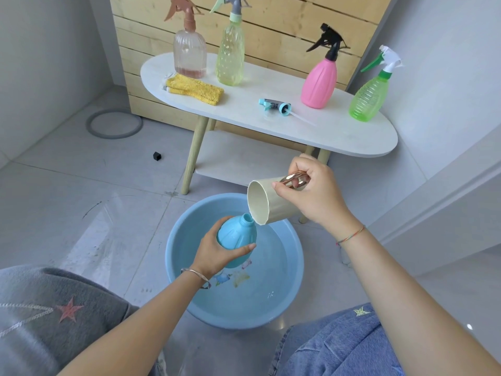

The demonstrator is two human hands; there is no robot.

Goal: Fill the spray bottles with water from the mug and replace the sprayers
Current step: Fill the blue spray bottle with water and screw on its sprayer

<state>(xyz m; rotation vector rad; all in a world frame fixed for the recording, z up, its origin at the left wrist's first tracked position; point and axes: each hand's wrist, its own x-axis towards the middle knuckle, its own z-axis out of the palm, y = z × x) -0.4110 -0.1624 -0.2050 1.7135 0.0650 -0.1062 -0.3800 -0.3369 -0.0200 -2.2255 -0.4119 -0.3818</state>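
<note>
The left grip (217, 253) curls round the belly of the blue bottle (235, 233), which tilts over the blue basin (173, 256) with its open neck just beneath the lip of the mug (264, 204). The right grip (311, 194) pinches the mug's shiny handle, and the mug lies tipped almost on its side. The basin holds water and stands on the floor between the person's knees, close to the table legs. There is open floor to its left, while a wall runs near on the right.

On the tabletop (339, 131), the loose sprayer (276, 106) lies near the front edge, between the yellow cloth (195, 89) and the pink bottle (320, 82). The green bottle (368, 99) stands close to the right end. The clear bottle (189, 55) and the pale yellow bottle (230, 58) stand at the back left.

Fingers cover most of the mug's handle and the blue bottle's lower half. The upper edge of the view cuts off the back sprayers' tops. Any stream from the mug is hard to make out, and the fill inside the opaque blue bottle cannot be seen.
</note>
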